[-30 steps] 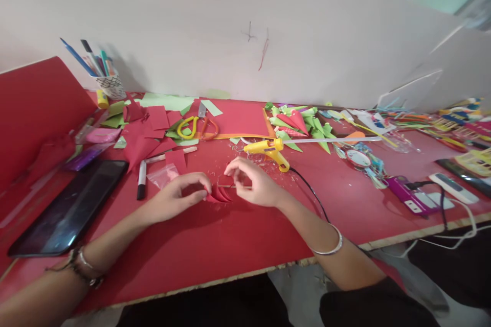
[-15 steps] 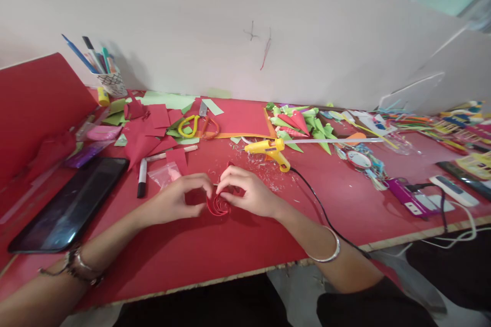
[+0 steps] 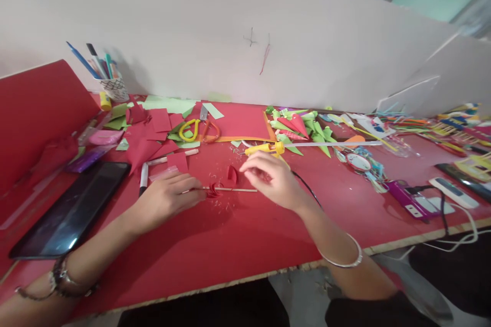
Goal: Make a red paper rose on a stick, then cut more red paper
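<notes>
And there goes the right hand (image 3: 264, 173), off the red paper curls where both hands were bunched half a second ago, out to a spot just in front of the yellow glue gun (image 3: 264, 148); the left hand (image 3: 169, 199) has turned flatter, and a thin stick (image 3: 240, 190) now shows clearly! The left hand, nearer the person than the gun and off to its left, has its fingers closed on the stick's left end. The stick lies crosswise in front of the gun, with a curled red paper piece (image 3: 212, 190) about it, right beside those left fingers. A second red curl (image 3: 232, 174) sits nearer the gun, at the right hand's fingertips; I can't tell whether they pinch it or merely hover by it. Left of the gun, scissors (image 3: 197, 127); just to its right, green and red paper cones (image 3: 297, 125); far left, a black phone (image 3: 72, 209).
</notes>
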### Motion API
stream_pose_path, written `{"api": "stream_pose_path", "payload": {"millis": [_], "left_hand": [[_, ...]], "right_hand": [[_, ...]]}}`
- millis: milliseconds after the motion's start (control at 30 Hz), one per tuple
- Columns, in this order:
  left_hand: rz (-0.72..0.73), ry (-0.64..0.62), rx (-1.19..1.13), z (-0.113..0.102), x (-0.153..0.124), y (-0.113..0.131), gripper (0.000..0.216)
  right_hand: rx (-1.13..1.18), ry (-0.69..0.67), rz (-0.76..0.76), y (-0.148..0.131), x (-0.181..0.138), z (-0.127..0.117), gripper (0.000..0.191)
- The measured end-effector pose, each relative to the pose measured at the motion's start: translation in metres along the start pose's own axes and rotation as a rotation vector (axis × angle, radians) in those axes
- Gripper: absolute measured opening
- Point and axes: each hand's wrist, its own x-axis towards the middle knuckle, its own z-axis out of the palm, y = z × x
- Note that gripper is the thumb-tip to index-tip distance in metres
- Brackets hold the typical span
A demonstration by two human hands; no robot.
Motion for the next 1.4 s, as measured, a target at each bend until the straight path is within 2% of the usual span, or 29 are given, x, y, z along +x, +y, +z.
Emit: {"api": "stream_pose_path", "payload": {"millis": [67, 167, 233, 300, 367, 433, 500, 600, 700, 767, 867, 1000, 1167, 1400], "left_hand": [[-0.023, 0.063, 0.04, -0.004, -0.001, -0.001, 0.023], [-0.051, 0.14, 0.108, -0.008, -0.004, -0.001, 0.023], [-0.05, 0.173, 0.173, -0.011, -0.005, -0.001, 0.022], [-0.023, 0.211, 0.24, -0.014, -0.005, -0.001, 0.018], [0.018, 0.254, 0.318, -0.017, -0.005, -0.001, 0.011], [0.071, 0.297, 0.405, -0.019, -0.004, -0.001, 0.007], [0.108, 0.331, 0.472, -0.021, -0.003, 0.0, 0.009], [0.114, 0.357, 0.497, -0.02, -0.004, 0.0, 0.012], [0.067, 0.335, 0.47, -0.019, -0.006, -0.001, 0.013], [0.045, 0.313, 0.461, -0.019, -0.006, -0.002, 0.011], [0.083, 0.3, 0.502, -0.018, -0.005, -0.003, 0.01], [0.159, 0.288, 0.574, -0.016, 0.0, -0.002, 0.016], [0.206, 0.342, 0.518, -0.012, 0.003, -0.002, 0.015], [0.201, 0.309, 0.497, -0.009, 0.002, 0.0, 0.011]], "right_hand": [[-0.052, 0.002, 0.083, -0.001, -0.007, -0.02, 0.015], [-0.142, -0.162, 0.221, 0.006, -0.022, -0.043, 0.02], [-0.252, -0.127, 0.325, 0.017, -0.032, -0.051, 0.023], [-0.386, 0.028, 0.426, 0.032, -0.038, -0.051, 0.021], [-0.52, 0.131, 0.441, 0.05, -0.04, -0.046, 0.025], [-0.572, 0.11, 0.413, 0.066, -0.037, -0.038, 0.035], [-0.523, 0.034, 0.405, 0.078, -0.031, -0.029, 0.029], [-0.47, -0.011, 0.411, 0.087, -0.023, -0.021, 0.022], [-0.441, -0.005, 0.415, 0.084, -0.016, -0.02, 0.026], [-0.382, 0.049, 0.416, 0.076, -0.012, -0.021, 0.028], [-0.249, 0.163, 0.429, 0.056, -0.008, -0.019, 0.028], [-0.15, 0.256, 0.43, 0.032, -0.009, -0.009, 0.046], [0.005, 0.198, 0.468, 0.026, -0.016, -0.002, 0.038], [-0.1, 0.171, 0.448, 0.027, -0.021, 0.002, 0.029]]}}
